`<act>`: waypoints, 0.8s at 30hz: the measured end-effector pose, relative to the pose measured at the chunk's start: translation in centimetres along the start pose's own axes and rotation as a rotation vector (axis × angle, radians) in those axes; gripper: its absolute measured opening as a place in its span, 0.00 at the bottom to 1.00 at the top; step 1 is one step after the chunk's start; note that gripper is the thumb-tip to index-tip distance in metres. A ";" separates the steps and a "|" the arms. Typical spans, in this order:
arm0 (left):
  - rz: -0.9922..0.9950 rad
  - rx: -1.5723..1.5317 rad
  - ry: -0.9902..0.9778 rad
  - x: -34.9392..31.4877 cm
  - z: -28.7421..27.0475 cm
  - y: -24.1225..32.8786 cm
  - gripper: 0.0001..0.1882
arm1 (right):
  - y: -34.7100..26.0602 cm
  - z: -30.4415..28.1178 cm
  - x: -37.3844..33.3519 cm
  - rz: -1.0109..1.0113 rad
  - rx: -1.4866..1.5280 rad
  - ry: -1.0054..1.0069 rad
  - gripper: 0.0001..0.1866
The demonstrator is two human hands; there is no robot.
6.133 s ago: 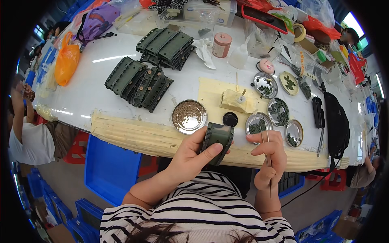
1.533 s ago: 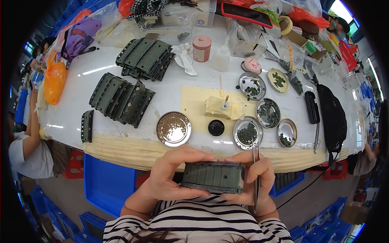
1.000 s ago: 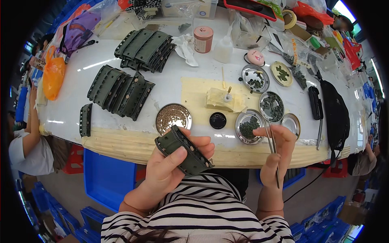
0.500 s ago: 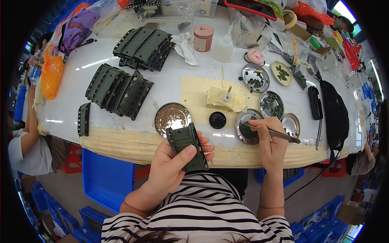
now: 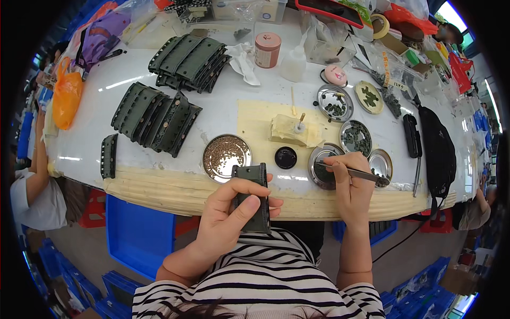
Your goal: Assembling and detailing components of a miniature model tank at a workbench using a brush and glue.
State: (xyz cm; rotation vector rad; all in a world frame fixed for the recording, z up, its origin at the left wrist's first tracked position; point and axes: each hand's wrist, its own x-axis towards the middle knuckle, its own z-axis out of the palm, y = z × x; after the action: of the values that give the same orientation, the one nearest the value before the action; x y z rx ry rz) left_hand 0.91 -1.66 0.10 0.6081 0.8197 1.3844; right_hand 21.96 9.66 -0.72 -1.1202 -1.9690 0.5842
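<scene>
Left fingers [image 5: 240, 186] tight around green panel [image 5: 260, 215], right fingers [image 5: 342, 181] tight around metal tweezers [image 5: 364, 174]

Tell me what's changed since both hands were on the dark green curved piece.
The right hand has let go of the curved piece and moved forward, bringing the tweezers to the dish of small green parts. The left hand now holds the piece alone, turned from crosswise to lengthwise. Both green stacks and the dish of brown bits stayed put.
</scene>
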 end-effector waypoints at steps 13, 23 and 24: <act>-0.095 0.073 -0.031 0.5 0.2 0.2 0.09 | -1.8 -0.7 0.0 0.017 0.224 -0.024 0.09; -0.034 0.242 -0.265 2.4 0.3 -0.6 0.14 | -5.1 -0.7 0.9 -0.217 0.456 -0.277 0.07; -0.037 0.246 -0.275 2.4 0.3 -0.6 0.14 | -5.1 -0.6 0.9 -0.222 0.449 -0.289 0.07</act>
State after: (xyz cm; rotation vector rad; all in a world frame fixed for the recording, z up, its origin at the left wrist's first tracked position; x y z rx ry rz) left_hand 1.49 0.66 -0.53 0.9468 0.7782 1.1425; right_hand 19.57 7.85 3.56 -0.5563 -2.0250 1.0491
